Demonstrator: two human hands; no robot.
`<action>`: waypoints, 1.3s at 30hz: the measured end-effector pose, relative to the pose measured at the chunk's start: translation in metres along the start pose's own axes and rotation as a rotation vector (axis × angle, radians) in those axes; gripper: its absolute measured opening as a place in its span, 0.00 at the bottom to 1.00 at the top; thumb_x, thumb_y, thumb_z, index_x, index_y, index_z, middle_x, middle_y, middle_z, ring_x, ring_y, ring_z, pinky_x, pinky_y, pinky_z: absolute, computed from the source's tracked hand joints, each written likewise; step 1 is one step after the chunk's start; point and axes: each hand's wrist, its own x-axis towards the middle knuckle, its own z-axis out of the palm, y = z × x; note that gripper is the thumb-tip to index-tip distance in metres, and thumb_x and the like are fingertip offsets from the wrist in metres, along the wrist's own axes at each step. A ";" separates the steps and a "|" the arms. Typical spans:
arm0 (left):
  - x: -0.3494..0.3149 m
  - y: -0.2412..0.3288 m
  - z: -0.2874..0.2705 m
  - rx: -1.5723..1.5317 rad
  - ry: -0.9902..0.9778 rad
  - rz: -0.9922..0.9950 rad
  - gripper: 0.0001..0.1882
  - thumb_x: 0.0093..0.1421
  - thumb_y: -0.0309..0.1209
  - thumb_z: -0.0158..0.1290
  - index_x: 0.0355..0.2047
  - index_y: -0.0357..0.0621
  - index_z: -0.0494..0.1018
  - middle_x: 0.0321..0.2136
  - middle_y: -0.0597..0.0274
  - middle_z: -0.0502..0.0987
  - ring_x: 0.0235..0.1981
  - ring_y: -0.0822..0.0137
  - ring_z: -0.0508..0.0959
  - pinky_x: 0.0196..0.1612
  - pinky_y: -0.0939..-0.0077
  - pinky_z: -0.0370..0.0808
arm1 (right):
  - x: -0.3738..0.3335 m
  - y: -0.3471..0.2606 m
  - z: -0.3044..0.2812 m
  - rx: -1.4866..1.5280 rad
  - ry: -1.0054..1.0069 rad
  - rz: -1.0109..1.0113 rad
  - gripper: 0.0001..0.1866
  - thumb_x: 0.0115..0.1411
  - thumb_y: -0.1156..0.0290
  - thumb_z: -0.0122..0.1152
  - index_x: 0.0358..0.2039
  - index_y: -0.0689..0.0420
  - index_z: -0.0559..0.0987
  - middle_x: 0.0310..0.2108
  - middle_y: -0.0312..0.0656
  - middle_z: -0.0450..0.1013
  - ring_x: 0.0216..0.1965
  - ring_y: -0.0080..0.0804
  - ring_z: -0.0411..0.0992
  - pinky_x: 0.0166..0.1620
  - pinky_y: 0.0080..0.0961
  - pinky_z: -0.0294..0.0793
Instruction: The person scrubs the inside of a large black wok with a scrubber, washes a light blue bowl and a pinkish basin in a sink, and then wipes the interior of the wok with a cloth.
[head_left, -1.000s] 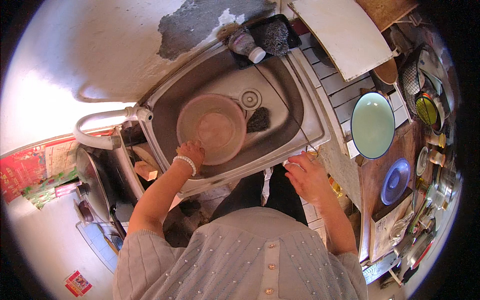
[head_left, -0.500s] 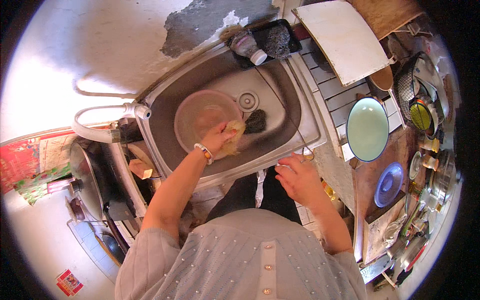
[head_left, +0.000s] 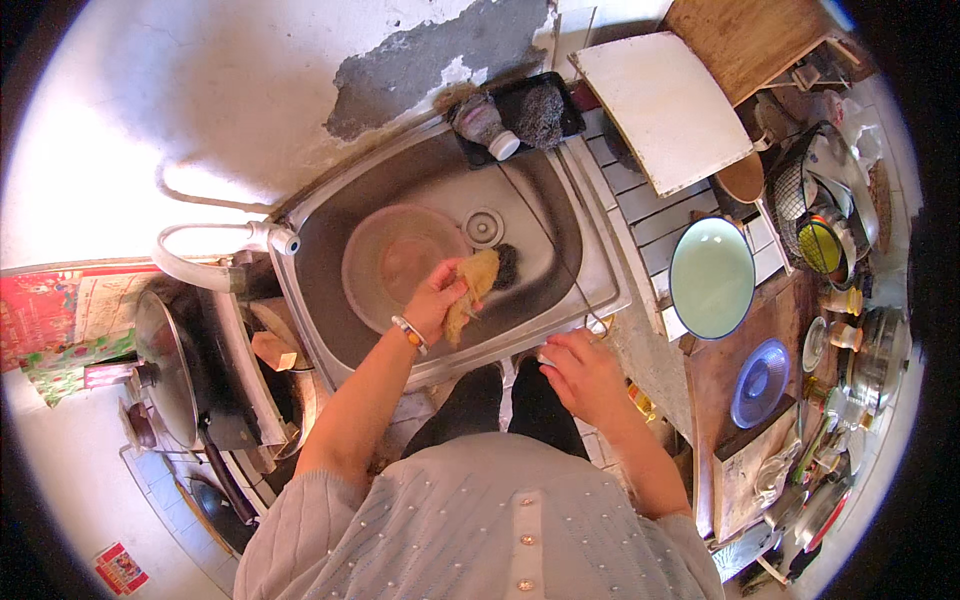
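Two hands at one sink (head_left: 525, 215), left to right: pink basin (head_left: 392, 245), inside the sink; left hand (head_left: 432, 303), the nearer to the basin, above its near right rim and closed on the cloth; yellow cloth (head_left: 474, 288), to the right of that grip, long axis slanting from far right to near left; dark scourer (head_left: 508, 265), just beyond the cloth's far end, contact not discernible; right hand (head_left: 583, 370), off the sink's near edge, fingers loosely curled, any hold uncertain

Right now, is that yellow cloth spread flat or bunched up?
Bunched up: the left hand grips the yellow cloth, both ends sticking out.
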 end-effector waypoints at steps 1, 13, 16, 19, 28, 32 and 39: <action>-0.002 0.004 0.007 0.063 0.017 -0.039 0.19 0.54 0.23 0.47 0.48 0.44 0.63 0.40 0.61 0.71 0.42 0.66 0.72 0.42 0.75 0.72 | 0.004 0.000 0.000 0.026 0.043 0.039 0.15 0.48 0.71 0.59 0.38 0.57 0.72 0.38 0.43 0.68 0.37 0.45 0.69 0.39 0.36 0.71; -0.010 0.030 0.059 0.776 -0.161 0.446 0.25 0.49 0.29 0.58 0.47 0.39 0.65 0.41 0.63 0.71 0.42 0.72 0.70 0.46 0.78 0.67 | 0.075 0.032 -0.010 0.597 0.281 0.304 0.06 0.47 0.77 0.60 0.27 0.61 0.73 0.27 0.42 0.68 0.26 0.29 0.69 0.28 0.21 0.67; 0.005 0.025 0.054 0.827 -0.117 0.468 0.23 0.49 0.29 0.57 0.46 0.38 0.66 0.40 0.62 0.72 0.41 0.72 0.71 0.46 0.78 0.67 | 0.086 0.036 -0.024 0.405 0.373 0.215 0.05 0.47 0.79 0.58 0.27 0.61 0.73 0.27 0.43 0.67 0.24 0.31 0.68 0.27 0.23 0.68; 0.026 0.033 0.071 0.760 0.031 0.531 0.22 0.50 0.29 0.57 0.45 0.37 0.66 0.40 0.60 0.73 0.41 0.71 0.71 0.46 0.78 0.68 | 0.104 0.056 -0.025 0.323 0.482 0.201 0.06 0.46 0.80 0.58 0.28 0.61 0.73 0.27 0.44 0.67 0.24 0.34 0.68 0.27 0.24 0.68; 0.079 0.040 0.085 1.120 0.407 0.904 0.24 0.45 0.30 0.58 0.44 0.43 0.67 0.46 0.51 0.68 0.46 0.52 0.68 0.49 0.64 0.65 | 0.147 0.119 -0.021 0.051 0.493 0.258 0.14 0.48 0.75 0.57 0.38 0.57 0.73 0.43 0.52 0.67 0.45 0.47 0.66 0.46 0.36 0.67; 0.070 0.030 0.083 1.065 0.427 0.923 0.28 0.44 0.31 0.58 0.47 0.44 0.64 0.49 0.49 0.65 0.51 0.50 0.64 0.54 0.62 0.60 | 0.140 0.121 -0.021 0.121 0.492 0.193 0.21 0.48 0.73 0.59 0.45 0.53 0.71 0.47 0.53 0.65 0.51 0.50 0.62 0.53 0.38 0.61; 0.039 0.002 0.042 0.975 0.516 0.918 0.25 0.44 0.29 0.55 0.45 0.43 0.65 0.46 0.47 0.67 0.48 0.49 0.66 0.52 0.61 0.63 | 0.146 0.102 -0.020 0.114 0.444 0.097 0.29 0.48 0.72 0.59 0.53 0.57 0.65 0.53 0.49 0.62 0.55 0.46 0.58 0.58 0.36 0.55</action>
